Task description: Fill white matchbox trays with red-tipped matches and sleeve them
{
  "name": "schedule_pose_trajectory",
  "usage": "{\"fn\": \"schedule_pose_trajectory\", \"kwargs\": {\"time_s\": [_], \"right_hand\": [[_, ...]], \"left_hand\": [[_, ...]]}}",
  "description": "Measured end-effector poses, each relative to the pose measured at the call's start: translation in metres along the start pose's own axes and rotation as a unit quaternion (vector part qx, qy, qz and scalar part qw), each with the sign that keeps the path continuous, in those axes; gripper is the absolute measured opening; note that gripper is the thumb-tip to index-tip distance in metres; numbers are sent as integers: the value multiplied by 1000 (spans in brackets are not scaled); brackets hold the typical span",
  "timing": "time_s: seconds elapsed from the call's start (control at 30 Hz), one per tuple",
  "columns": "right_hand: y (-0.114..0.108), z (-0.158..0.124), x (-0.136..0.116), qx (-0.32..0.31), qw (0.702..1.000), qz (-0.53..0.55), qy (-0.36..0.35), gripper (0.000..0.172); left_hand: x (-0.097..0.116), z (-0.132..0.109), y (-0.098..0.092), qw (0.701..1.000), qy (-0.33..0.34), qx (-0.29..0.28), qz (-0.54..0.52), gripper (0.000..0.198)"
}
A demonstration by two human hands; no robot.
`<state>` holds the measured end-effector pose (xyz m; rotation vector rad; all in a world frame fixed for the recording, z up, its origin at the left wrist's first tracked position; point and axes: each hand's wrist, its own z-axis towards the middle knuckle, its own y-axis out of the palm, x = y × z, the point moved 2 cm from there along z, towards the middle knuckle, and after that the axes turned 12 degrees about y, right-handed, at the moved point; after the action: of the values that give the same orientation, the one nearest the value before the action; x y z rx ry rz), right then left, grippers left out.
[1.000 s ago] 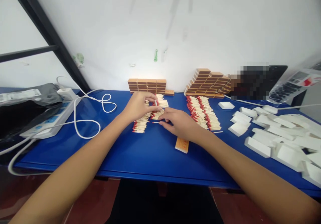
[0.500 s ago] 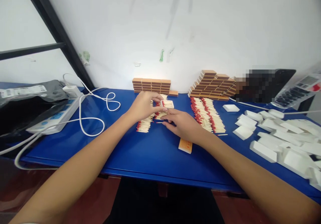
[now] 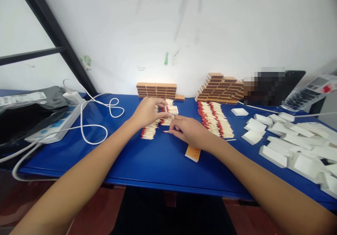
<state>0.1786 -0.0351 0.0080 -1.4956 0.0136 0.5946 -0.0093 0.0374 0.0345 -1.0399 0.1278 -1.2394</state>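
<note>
My left hand (image 3: 146, 113) is closed on the edge of a small white matchbox tray (image 3: 173, 110) that has red-tipped matches in it. The tray is held over a row of loose matches (image 3: 149, 132), part of which the hand covers. Just to the right, my right hand (image 3: 190, 131) has its thumb and fingertips pinched on the end of a single match (image 3: 165, 131), low over the blue table. An orange matchbox (image 3: 193, 153) lies near that hand's wrist.
Stacked matchboxes (image 3: 157, 90) stand against the wall, with a larger stack (image 3: 219, 88) to the right. Two match rows (image 3: 216, 120) lie before it. White trays (image 3: 276, 150) are heaped at right. A power strip (image 3: 56, 124) and white cables (image 3: 81, 117) occupy the left.
My right fingertips have moved slightly down and closed on the single match. My left hand still holds the tray in about the same place. The whole view has shifted a little.
</note>
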Motion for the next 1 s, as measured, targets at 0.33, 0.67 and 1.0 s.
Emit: {"fn": "schedule_pose_trajectory", "kwargs": {"time_s": [0.33,0.67,1.0], "right_hand": [[-31,-2,22,156,988,7,6,10],[-30,0,25,185,982,-42,22,10],[-31,1,28,175,984,6,21,12]], "left_hand": [[0,0,2,999,18,-32,-18,35],[10,-2,7,993,26,-57,-102,35],[11,-2,7,989,0,-62,-131,36]]}}
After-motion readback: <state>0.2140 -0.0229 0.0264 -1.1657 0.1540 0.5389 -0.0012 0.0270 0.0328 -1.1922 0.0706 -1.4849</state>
